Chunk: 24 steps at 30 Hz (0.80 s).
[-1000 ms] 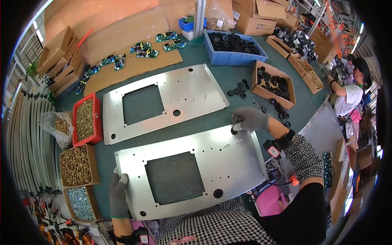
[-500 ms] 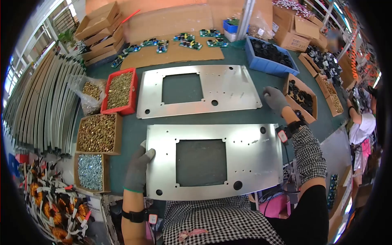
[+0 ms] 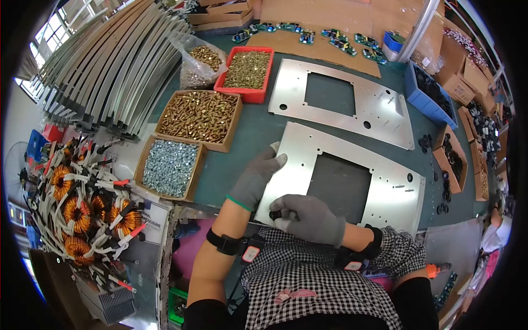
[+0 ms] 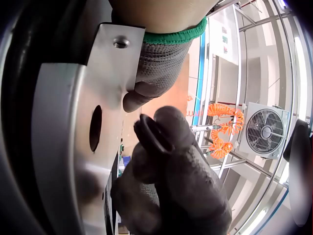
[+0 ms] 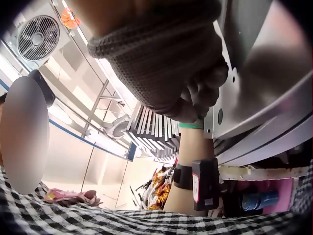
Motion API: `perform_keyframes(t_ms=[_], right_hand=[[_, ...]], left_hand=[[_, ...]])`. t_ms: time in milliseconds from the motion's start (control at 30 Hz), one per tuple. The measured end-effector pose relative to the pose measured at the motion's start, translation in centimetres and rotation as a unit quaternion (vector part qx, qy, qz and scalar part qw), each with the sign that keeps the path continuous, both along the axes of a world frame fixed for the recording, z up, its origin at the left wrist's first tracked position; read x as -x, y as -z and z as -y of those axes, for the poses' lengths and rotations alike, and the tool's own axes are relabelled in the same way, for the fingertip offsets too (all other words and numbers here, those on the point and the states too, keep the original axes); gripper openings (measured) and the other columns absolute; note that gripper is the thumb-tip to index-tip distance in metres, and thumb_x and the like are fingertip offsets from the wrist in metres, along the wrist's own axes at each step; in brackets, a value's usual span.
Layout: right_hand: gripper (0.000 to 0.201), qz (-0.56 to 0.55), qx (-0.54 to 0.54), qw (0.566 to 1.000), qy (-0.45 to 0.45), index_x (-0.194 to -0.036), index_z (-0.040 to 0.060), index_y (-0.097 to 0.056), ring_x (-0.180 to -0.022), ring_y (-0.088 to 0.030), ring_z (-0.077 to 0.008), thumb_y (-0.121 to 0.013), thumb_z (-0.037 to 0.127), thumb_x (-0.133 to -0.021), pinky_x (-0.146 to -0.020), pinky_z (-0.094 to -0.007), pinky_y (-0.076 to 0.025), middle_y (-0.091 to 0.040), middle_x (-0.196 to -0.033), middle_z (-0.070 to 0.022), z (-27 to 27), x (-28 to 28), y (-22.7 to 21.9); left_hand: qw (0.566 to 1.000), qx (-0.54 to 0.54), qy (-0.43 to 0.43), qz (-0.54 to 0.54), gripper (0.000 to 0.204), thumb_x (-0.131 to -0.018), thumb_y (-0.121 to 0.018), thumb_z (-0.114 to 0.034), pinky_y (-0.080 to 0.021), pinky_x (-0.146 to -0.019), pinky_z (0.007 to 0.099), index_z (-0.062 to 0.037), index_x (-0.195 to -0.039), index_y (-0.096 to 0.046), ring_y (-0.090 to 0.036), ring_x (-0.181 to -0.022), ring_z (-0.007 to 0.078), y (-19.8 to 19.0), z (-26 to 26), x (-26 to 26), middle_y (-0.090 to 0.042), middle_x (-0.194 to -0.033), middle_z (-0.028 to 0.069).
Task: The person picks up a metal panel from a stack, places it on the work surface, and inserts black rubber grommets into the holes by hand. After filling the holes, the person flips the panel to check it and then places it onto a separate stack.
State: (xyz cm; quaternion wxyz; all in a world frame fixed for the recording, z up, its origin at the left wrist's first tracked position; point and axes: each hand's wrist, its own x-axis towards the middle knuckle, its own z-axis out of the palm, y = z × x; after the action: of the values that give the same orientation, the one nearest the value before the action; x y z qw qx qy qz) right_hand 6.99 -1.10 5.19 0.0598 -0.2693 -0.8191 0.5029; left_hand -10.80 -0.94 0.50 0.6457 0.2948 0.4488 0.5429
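Note:
My gloved left hand (image 3: 256, 176) grips the near sheet-metal panel (image 3: 294, 151) at its left edge, thumb on the upper face and fingers behind. A small black ring-shaped grommet (image 4: 154, 137) is pinched in my gloved right hand (image 3: 313, 220), over the panel's lower left corner. In the left wrist view the grommet is apart from a round hole (image 4: 96, 128) in the panel. Black shows in the panel's upper right hole (image 3: 410, 177). In the right wrist view my right hand (image 5: 171, 73) hides the grommet.
A second panel (image 3: 286, 82) lies behind. Left are boxes of brass fasteners (image 3: 199, 118) and silvery nuts (image 3: 169, 168), a red bin (image 3: 247, 69) and wired coils (image 3: 77, 214). Loose black grommets (image 3: 425, 144), a carton (image 3: 451, 159) and a blue bin (image 3: 432, 96) stand right.
My right hand has left the panel's upper right hole, passed near the carton of grommets and come back to the lower left corner with a grommet. The head view has swung left.

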Motion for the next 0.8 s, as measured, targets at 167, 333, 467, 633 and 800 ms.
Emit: perform_keyframes(t_ms=[167,333,467,633,800], right_hand=[[0.027,0.003,-0.197,0.98,-0.015,-0.105,0.0069,-0.063,-0.072,-0.065,-0.0213,-0.067,0.017,-0.081,-0.068,-0.0335,-0.053,-0.064,-0.084,-0.0096,1.4,1.1,3.0],[0.023,0.059,-0.223,0.971,-0.057,-0.104,0.0081,-0.061,-0.077,-0.066,-0.0257,-0.061,0.019,-0.084,-0.07,-0.0365,-0.054,-0.065,-0.09,-0.0101,0.8,1.5,2.1],[0.022,0.012,-0.177,0.982,-0.068,-0.103,0.008,-0.06,-0.077,-0.066,-0.0257,-0.059,0.021,-0.085,-0.071,-0.036,-0.054,-0.065,-0.09,-0.0091,0.2,0.9,2.1],[0.02,-0.014,-0.191,0.979,-0.068,-0.1,0.008,-0.06,-0.077,-0.066,-0.0249,-0.06,0.02,-0.085,-0.069,-0.0355,-0.054,-0.064,-0.086,-0.0082,0.3,0.7,2.3],[0.015,0.075,-0.339,0.934,-0.09,-0.097,0.0074,-0.059,-0.071,-0.066,-0.0251,-0.06,0.016,-0.085,-0.062,-0.0368,-0.053,-0.062,-0.079,-0.0094,1.4,1.5,3.0]], left_hand=[[0.999,-0.004,-0.002,-0.052,0.056,-0.093,-0.053,-0.016,-0.047,-0.093,0.0296,0.0044,-0.142,-0.035,-0.058,-0.11,0.0188,1.5,-0.8,0.3,-0.056,-0.126,0.0147],[0.993,0.007,-0.031,-0.112,0.057,-0.094,-0.053,-0.013,-0.044,-0.097,0.0288,0.0047,-0.144,-0.032,-0.054,-0.115,0.019,2.5,-1.1,0.2,-0.052,-0.131,0.0151],[0.999,0.0,0.003,-0.054,0.058,-0.094,-0.053,-0.012,-0.043,-0.099,0.0285,0.0039,-0.145,-0.031,-0.053,-0.117,0.0191,2.5,-1.3,0.4,-0.051,-0.134,0.0148],[0.999,-0.004,-0.006,-0.031,0.057,-0.094,-0.053,-0.012,-0.043,-0.098,0.0281,0.003,-0.145,-0.031,-0.053,-0.117,0.0188,2.6,-1.3,0.3,-0.052,-0.132,0.0141],[0.994,0.019,-0.025,-0.108,0.057,-0.093,-0.053,-0.011,-0.041,-0.1,0.0287,0.0018,-0.145,-0.032,-0.052,-0.119,0.0196,2.6,-1.7,0.1,-0.052,-0.134,0.0139]])
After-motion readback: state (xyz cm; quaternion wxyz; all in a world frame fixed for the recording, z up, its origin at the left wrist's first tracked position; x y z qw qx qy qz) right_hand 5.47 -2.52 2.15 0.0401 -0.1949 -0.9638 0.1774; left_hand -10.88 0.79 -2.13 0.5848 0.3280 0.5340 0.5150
